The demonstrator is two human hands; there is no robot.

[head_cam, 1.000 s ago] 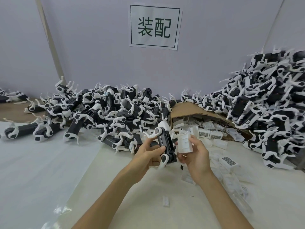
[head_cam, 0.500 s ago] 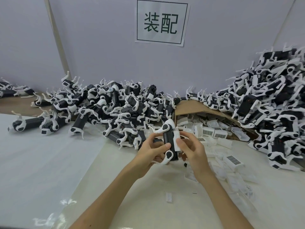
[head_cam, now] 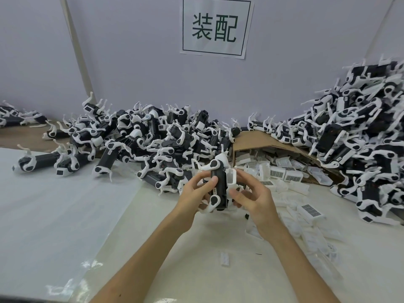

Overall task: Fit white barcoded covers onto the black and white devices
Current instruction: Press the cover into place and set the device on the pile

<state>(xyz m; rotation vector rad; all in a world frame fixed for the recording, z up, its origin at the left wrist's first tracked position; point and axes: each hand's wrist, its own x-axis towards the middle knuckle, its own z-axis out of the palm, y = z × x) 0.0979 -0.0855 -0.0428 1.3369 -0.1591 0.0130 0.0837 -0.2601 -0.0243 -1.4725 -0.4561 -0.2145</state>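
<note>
Since a second ago the white cover [head_cam: 231, 178] has gone from being held apart, off to the right, to sitting against the right side of the device [head_cam: 219, 186], so the fitting step looks under way rather than finished; whether it has seated I cannot tell. In the head view the left hand [head_cam: 195, 193] grips the device's black body with its fingers [head_cam: 213, 179] curled round it, holding it upright above the desk [head_cam: 196, 263], probably to steady it against the push from the other side. The right hand [head_cam: 254, 201] pinches the cover between thumb and forefinger and bears it toward the body. Both hands work close in front of the person, near the stock. A tipped cardboard box [head_cam: 258, 139] just behind spills loose covers [head_cam: 310, 212] across the desk on the right, within easy reach of the right hand. Heaps of devices lie behind to the left [head_cam: 153, 136] and higher on the right [head_cam: 360, 132]; I judge one heap waits and the other is done, though which is unclear. A printed sign [head_cam: 215, 28] hangs on the wall.
</note>
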